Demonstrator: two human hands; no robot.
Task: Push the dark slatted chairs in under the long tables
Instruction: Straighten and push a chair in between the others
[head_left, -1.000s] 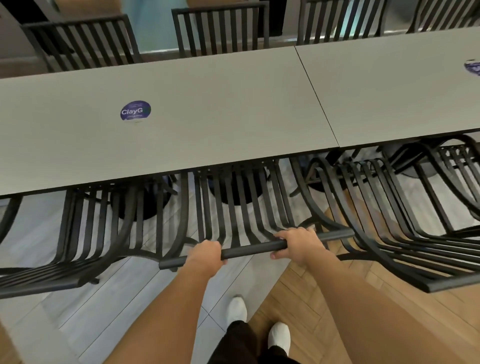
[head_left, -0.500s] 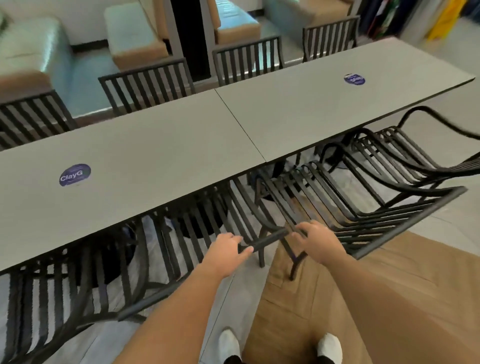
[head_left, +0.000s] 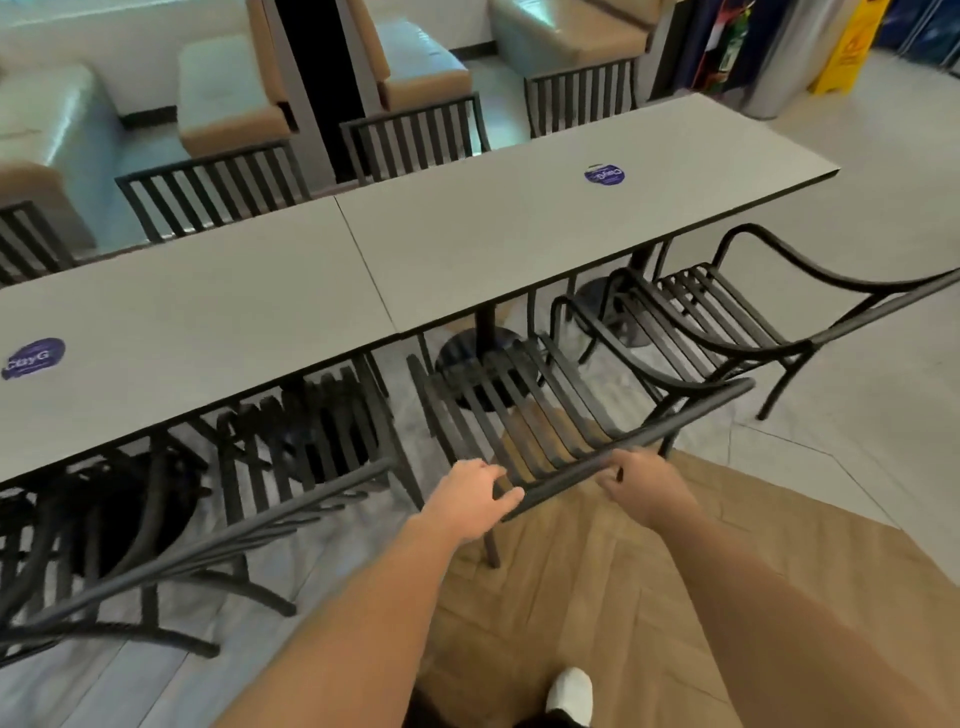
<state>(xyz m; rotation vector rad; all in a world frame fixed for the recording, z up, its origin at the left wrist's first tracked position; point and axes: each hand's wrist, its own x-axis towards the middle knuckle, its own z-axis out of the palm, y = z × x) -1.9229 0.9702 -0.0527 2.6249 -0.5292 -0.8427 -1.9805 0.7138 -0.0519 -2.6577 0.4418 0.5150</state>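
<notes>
While hands (head_left: 558, 493) grip chair (head_left: 535, 415), seat front hidden.

I read "ClayG", blurred, on the purple sticker (head_left: 34, 357) on the left table (head_left: 208, 312); the other sticker's (head_left: 604, 174) text was illegible.

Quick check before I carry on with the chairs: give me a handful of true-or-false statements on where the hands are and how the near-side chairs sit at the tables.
1. Both hands are at the top rail of the same chair. True: the left hand and right hand are on the top rail of the middle chair.
2. That chair's seat is fully under the table. False: much of the seat sticks out from the table.
3. The end chair has curved armrests. True: the end chair has them.
4. A cup stands on the table. False: only round purple stickers show.
5. The left hand hangs free. False: it is at the rail.
</notes>
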